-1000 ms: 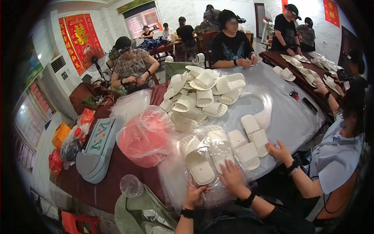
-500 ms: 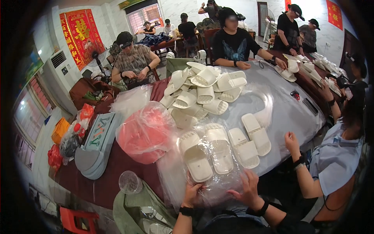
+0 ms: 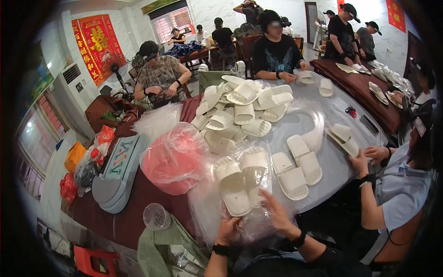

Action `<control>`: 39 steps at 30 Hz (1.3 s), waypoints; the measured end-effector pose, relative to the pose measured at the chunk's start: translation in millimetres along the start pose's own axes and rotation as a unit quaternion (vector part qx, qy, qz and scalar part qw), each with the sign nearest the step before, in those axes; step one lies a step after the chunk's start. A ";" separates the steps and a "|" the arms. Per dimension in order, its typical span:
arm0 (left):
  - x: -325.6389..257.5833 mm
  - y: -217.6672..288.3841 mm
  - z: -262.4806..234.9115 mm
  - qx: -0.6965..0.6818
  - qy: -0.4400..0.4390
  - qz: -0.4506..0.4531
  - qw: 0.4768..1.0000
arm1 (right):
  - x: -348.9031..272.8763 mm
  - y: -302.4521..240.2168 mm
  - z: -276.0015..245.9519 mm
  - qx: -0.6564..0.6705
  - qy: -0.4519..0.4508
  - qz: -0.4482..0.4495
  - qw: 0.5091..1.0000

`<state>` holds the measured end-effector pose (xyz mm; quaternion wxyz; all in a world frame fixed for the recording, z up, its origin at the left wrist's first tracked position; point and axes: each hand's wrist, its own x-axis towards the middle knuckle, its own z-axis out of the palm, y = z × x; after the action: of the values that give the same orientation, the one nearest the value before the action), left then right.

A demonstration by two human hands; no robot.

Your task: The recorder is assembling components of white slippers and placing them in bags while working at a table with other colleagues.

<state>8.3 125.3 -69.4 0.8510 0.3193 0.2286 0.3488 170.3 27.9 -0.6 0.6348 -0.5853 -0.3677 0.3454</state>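
A clear plastic bag (image 3: 207,203) lies on the table edge in front of me with two white slippers (image 3: 240,184) inside it, side by side. My left hand (image 3: 228,229) pinches the bag's near edge just below the left slipper. My right hand (image 3: 278,213) lies flat on the bag's right side with its fingers spread, close to the right slipper. Both wrists wear dark bands.
A loose pair of white slippers (image 3: 297,167) lies right of the bag, with a big slipper pile (image 3: 240,111) behind. A pink bundle of plastic bags (image 3: 173,159), stacked grey soles (image 3: 115,175) and a clear cup (image 3: 156,216) sit left. A person on the right (image 3: 397,194) holds slippers (image 3: 344,137); others sit across the table.
My right hand slid along the bag's near side, out to the right and partly back. The person on my right lifted a pair of slippers off the table.
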 end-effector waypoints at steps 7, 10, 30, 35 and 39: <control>-0.4 -8.6 -38.4 0.055 0.008 -0.035 0.998 | 3.8 2.2 33.0 -0.200 -0.112 -0.161 0.960; -4.2 -4.0 -24.8 0.052 0.006 -0.042 0.998 | -3.5 3.2 35.1 -0.199 -0.135 -0.139 0.961; -6.5 -19.3 -61.1 -0.058 -0.028 -0.065 0.996 | -23.6 16.3 63.6 -0.519 -0.139 -0.369 0.758; -12.2 -23.2 -84.2 0.340 -0.046 0.051 0.938 | -41.7 -13.3 43.7 -0.321 -0.181 -0.332 0.868; -16.4 6.5 -19.9 -0.010 0.015 -0.040 0.999 | -18.7 35.3 7.3 -0.216 -0.075 -0.159 0.960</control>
<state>-17.5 124.5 -75.9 0.8638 0.2965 0.2507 0.3210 154.5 17.9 -36.7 0.5103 -0.6151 -0.5684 0.1951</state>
